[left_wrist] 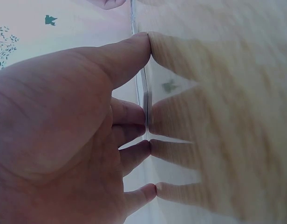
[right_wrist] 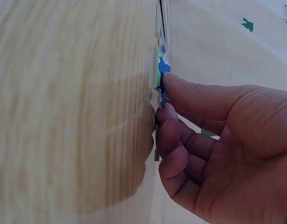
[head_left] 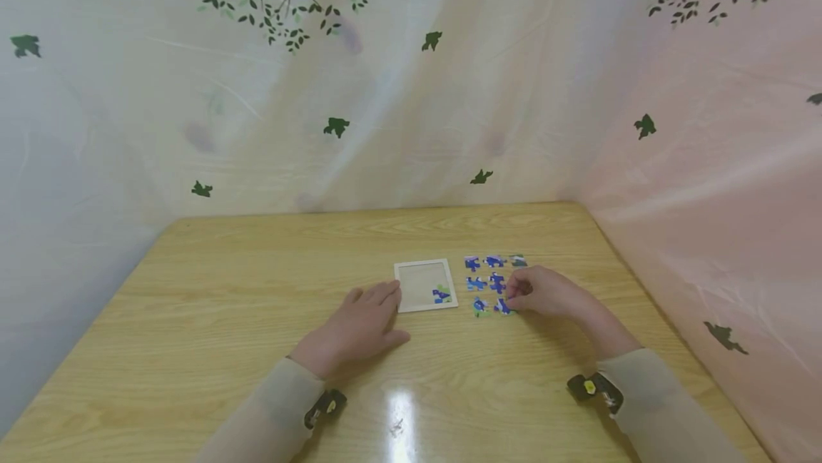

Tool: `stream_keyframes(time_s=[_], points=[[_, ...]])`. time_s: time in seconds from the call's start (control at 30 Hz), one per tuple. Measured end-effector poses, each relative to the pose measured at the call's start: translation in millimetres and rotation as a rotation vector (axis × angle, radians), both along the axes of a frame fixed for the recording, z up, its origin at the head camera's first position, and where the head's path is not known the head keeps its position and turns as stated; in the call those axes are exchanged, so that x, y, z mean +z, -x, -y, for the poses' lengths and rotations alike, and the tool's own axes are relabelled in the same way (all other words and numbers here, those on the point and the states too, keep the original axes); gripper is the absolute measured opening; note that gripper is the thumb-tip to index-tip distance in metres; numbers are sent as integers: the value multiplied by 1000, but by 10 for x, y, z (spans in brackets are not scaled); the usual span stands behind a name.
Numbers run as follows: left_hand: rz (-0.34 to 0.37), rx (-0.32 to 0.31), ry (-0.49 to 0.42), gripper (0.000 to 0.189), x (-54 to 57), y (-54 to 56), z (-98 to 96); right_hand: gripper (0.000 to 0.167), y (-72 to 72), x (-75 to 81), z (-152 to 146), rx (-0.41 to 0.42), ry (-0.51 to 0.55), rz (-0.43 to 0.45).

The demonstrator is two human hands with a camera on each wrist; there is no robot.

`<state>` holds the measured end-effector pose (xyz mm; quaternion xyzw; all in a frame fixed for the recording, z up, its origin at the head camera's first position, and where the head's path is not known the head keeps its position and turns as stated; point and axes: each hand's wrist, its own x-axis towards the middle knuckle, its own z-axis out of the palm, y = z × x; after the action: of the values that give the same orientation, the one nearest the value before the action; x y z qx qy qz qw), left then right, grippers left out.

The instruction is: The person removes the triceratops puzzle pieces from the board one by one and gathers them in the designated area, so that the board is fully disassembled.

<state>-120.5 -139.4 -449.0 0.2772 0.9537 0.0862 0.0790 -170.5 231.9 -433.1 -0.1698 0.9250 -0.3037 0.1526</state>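
Observation:
My left hand (head_left: 356, 327) lies on the table with its fingers extended, fingertips at the left edge of a white square puzzle frame (head_left: 420, 262). Blue and green puzzle pieces (head_left: 441, 294) sit in the frame's lower right corner. To the right, my right hand (head_left: 546, 295) bends over the loose pieces, fingers curled. Its thumb and index finger pinch a blue and green puzzle piece (right_wrist: 163, 70) close to the tabletop; in the head view this piece (head_left: 503, 306) is partly covered by the fingertips.
Several loose blue puzzle pieces (head_left: 476, 283) lie in rows between the frame and my right hand. The wooden table (head_left: 257, 277) meets a pale curtain with leaf prints (head_left: 398, 163) at the back and right. Both wrists wear small dark camera mounts (head_left: 325, 408).

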Motion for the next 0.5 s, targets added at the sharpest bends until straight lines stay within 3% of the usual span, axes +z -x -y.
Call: stream_keyframes(time_s=[0.5], points=[[-16, -16, -3, 84, -5, 13, 16, 10, 4, -24, 29, -43, -22, 22]])
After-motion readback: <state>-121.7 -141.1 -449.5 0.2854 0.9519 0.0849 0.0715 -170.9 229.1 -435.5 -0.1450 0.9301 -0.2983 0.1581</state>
